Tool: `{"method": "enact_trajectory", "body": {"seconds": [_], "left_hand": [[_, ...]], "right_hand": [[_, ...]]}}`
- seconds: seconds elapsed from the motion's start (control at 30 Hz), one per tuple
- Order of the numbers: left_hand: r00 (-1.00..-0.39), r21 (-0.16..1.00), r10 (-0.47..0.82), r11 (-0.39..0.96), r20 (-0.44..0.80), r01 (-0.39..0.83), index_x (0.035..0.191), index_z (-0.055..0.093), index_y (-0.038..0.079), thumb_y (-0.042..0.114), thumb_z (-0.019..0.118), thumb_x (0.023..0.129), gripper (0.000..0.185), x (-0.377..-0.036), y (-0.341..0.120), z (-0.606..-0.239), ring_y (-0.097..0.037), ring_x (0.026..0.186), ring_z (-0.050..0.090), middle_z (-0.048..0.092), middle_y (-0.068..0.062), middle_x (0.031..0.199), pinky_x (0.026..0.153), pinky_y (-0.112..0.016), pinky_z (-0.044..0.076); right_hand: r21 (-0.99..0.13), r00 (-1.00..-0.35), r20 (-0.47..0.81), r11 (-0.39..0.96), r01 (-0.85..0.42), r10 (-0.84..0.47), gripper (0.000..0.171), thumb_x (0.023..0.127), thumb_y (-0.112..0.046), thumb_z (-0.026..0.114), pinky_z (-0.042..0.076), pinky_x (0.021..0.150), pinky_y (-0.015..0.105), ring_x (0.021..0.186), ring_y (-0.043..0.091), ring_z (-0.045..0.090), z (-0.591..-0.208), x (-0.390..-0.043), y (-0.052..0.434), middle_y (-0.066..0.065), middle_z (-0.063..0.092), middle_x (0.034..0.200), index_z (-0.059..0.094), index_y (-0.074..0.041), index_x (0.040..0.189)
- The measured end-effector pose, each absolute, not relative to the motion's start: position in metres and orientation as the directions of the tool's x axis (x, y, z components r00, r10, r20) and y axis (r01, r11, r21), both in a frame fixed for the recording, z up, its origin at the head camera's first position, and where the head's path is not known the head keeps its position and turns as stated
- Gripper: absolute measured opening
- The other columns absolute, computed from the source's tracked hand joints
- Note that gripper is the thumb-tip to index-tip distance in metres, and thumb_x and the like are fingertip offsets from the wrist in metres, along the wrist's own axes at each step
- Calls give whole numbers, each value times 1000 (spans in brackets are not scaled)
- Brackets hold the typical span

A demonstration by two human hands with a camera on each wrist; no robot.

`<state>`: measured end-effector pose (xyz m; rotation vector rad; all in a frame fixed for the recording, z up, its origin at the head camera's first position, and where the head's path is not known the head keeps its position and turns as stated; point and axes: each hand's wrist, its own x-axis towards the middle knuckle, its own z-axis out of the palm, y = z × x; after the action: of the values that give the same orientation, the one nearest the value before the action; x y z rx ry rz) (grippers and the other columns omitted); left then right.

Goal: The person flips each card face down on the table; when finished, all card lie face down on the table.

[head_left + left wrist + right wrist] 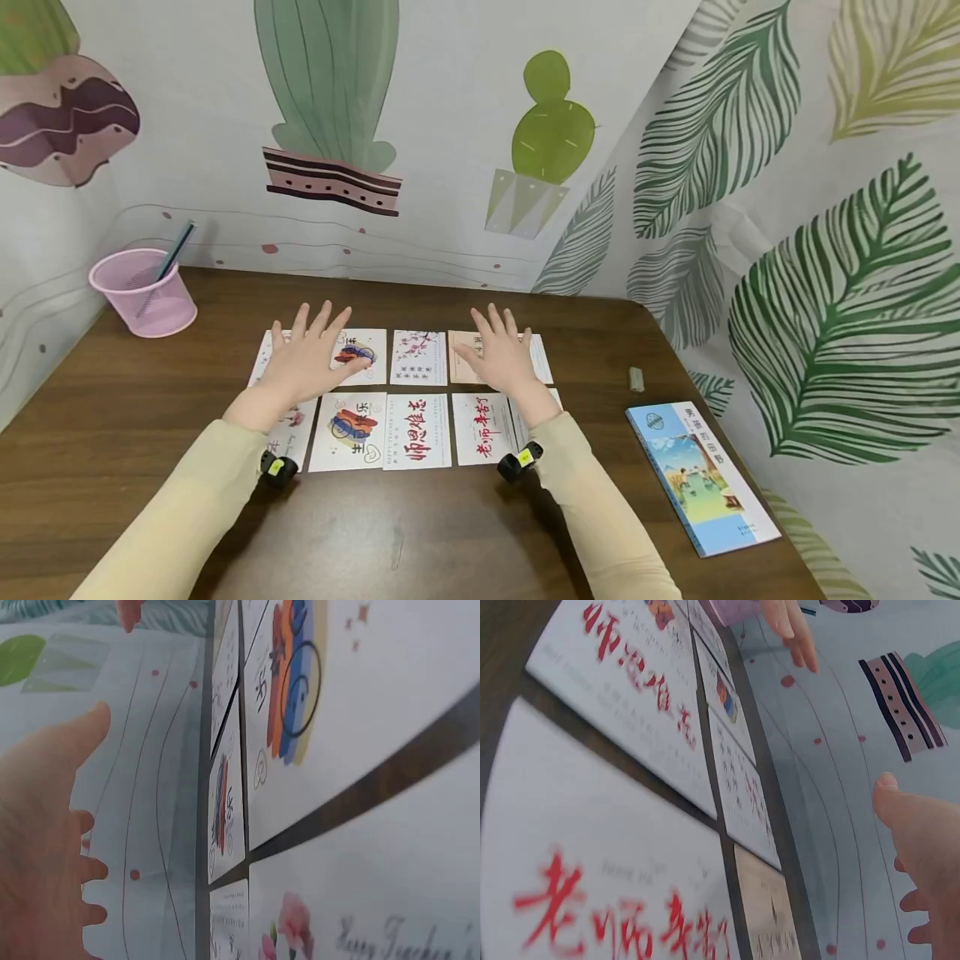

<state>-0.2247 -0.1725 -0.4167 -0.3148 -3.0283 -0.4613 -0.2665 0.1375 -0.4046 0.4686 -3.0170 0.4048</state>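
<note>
Head view: flat hands (405, 362) hover over glossy square cards (417, 430).

The left hand (303, 367) and right hand (504, 360) cover parts of the far-row cards (418, 357), the small print on them is too small to read, and the near red-lettered card (592, 900) is blurred and cut off in the right wrist view.
</note>
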Motion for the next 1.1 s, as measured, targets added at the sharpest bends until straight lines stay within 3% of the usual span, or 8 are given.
{"method": "enact_trajectory", "body": {"seconds": [0.27,0.47,0.77,0.93,1.1], "left_hand": [[-991,387,125,912,56,137,155,15,-1,61,42,97,89,-229,-197,-415,-56,140,18,19,-34,156,105,-76,18],[-996,493,77,866,33,84,148,24,-13,43,47,101,77,-229,-216,-411,-58,135,27,27,-40,148,106,-71,27],[-1000,572,22,820,-20,6,140,35,-17,31,49,100,64,-222,-240,-410,-59,124,39,38,-43,137,100,-69,35],[-997,585,-7,809,-71,-48,139,36,-16,33,47,101,63,-220,-247,-414,-58,123,41,41,-43,135,100,-67,36],[-996,602,-7,797,-87,-59,139,36,-16,33,47,101,62,-220,-253,-416,-57,124,41,42,-42,136,100,-66,37]], "right_hand": [[-319,-928,70,873,-369,-366,75,98,-57,45,23,116,60,148,37,23,-400,-271,105,13,25,161,25,-12,155],[-433,-901,62,802,-411,-428,69,100,-46,50,30,118,44,144,32,34,-401,-271,79,15,36,156,31,-4,152],[-542,-877,49,725,-425,-477,53,98,-25,60,46,105,34,129,24,53,-404,-267,36,11,53,143,44,-5,144],[-699,-869,-3,622,-351,-494,46,94,-19,64,52,88,26,114,21,61,-405,-264,13,9,63,130,53,-5,137],[-874,-846,-83,446,-192,-527,47,90,-9,68,54,82,24,109,22,64,-410,-265,-8,13,65,126,56,0,133]]}}
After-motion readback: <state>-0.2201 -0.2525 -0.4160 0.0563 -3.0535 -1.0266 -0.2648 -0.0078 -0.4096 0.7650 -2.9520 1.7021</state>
